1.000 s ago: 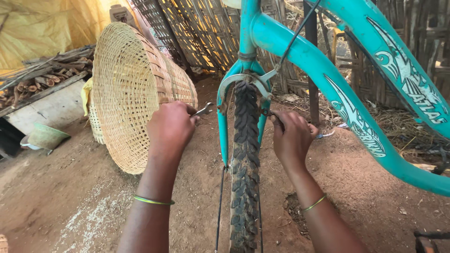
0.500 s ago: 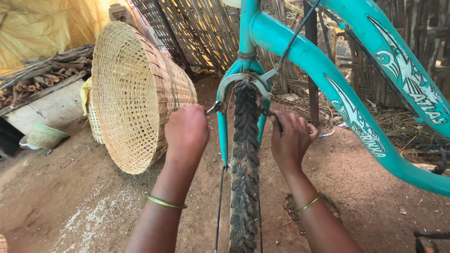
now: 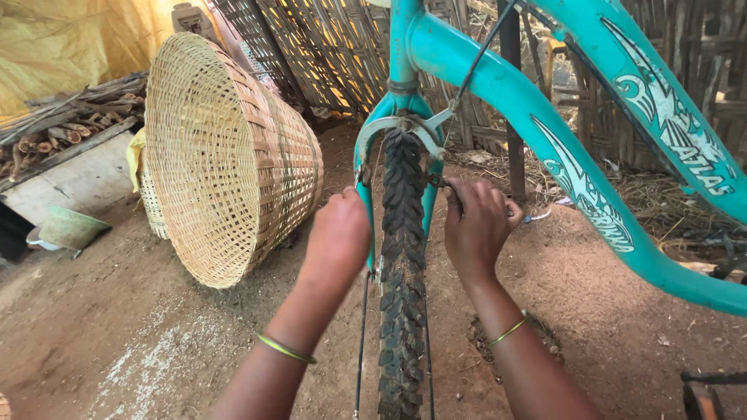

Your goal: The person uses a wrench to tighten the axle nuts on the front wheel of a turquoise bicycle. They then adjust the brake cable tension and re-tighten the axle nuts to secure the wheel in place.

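Note:
A teal bicycle frame (image 3: pixel 545 132) stands in front of me, its black knobbly front tyre (image 3: pixel 403 257) running down the middle. A silver brake caliper (image 3: pixel 405 124) arches over the tyre. My left hand (image 3: pixel 338 233) is curled shut against the left fork blade (image 3: pixel 362 183), just below the left brake shoe; what it holds is hidden by the fist. My right hand (image 3: pixel 478 225) pinches the right brake shoe (image 3: pixel 440 182) beside the tyre. Both wrists wear thin green bangles.
A large woven basket (image 3: pixel 226 155) lies on its side at the left, close to my left arm. Stacked firewood (image 3: pixel 62 124) and a green bowl (image 3: pixel 70 227) lie further left. A woven fence (image 3: pixel 311 47) stands behind. The ground is bare dirt (image 3: pixel 156 342).
My left hand, which showed a small metal tool a second ago, has moved right and down to the left fork blade. My right hand has stayed at the right brake shoe.

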